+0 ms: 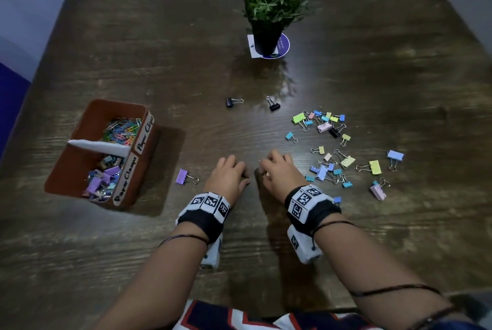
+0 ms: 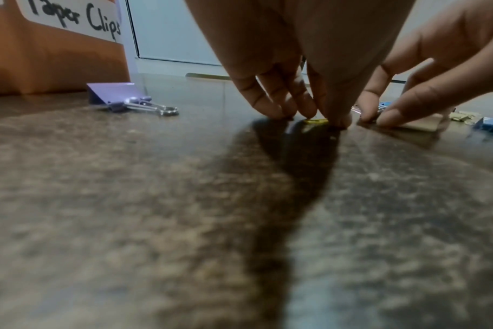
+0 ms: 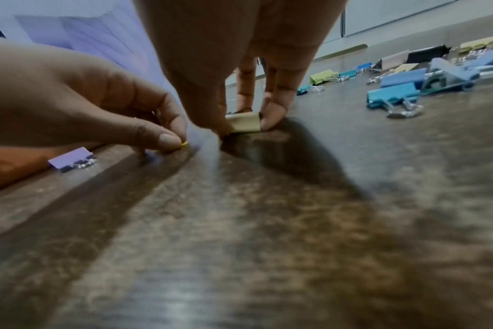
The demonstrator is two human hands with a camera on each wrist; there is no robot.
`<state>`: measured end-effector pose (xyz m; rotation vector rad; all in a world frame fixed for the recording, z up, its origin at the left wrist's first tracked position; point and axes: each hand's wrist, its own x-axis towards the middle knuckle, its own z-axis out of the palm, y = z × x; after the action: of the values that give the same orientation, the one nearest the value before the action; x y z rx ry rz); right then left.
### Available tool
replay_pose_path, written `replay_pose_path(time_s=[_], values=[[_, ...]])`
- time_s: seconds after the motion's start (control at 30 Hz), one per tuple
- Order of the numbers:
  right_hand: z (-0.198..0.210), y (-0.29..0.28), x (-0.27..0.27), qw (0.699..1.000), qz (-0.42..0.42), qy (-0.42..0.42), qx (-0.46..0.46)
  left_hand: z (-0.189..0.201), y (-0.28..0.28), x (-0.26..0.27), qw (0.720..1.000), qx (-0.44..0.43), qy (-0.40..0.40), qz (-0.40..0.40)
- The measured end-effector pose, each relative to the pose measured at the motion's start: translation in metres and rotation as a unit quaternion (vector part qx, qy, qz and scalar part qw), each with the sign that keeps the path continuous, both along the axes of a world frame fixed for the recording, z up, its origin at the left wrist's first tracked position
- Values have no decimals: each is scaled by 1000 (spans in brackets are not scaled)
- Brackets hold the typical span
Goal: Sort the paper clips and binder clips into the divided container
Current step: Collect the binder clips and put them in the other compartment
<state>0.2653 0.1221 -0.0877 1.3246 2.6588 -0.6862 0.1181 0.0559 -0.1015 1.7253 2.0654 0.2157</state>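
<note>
My left hand (image 1: 231, 173) is down on the table, its fingertips pinching a small yellow paper clip (image 2: 316, 121) that lies flat on the wood. Right beside it my right hand (image 1: 275, 169) pinches a beige binder clip (image 3: 244, 122) between thumb and fingers, the clip touching the table. The brown divided container (image 1: 80, 169) stands at the left: coloured paper clips (image 1: 121, 128) in its far compartment, binder clips (image 1: 102, 179) in the near one. A purple binder clip (image 1: 183, 176) lies between the container and my left hand.
Several pastel binder clips (image 1: 330, 143) are scattered to the right of my hands. Two black binder clips (image 1: 231, 102) lie further back. A potted plant (image 1: 269, 10) stands at the far middle of the wooden table (image 1: 239, 236).
</note>
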Motion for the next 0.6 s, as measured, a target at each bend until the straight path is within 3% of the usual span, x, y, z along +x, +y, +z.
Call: replay_pose_path(time_s=[0.13, 0.27, 0.37, 0.47, 0.6], values=[[5, -1, -8, 998, -4, -14, -63, 0, 5, 0, 1000, -18, -16, 6], [7, -7, -19, 997, 5, -39, -63, 7, 6, -3, 999, -37, -19, -7], [9, -12, -28, 998, -17, -38, -51, 19, -1, -23, 999, 9, -37, 13], [10, -16, -38, 997, -33, -44, -62, 35, -15, -56, 997, 32, 16, 62], [12, -21, -53, 994, -43, -63, -75, 43, -32, -95, 996, -17, 41, 74]])
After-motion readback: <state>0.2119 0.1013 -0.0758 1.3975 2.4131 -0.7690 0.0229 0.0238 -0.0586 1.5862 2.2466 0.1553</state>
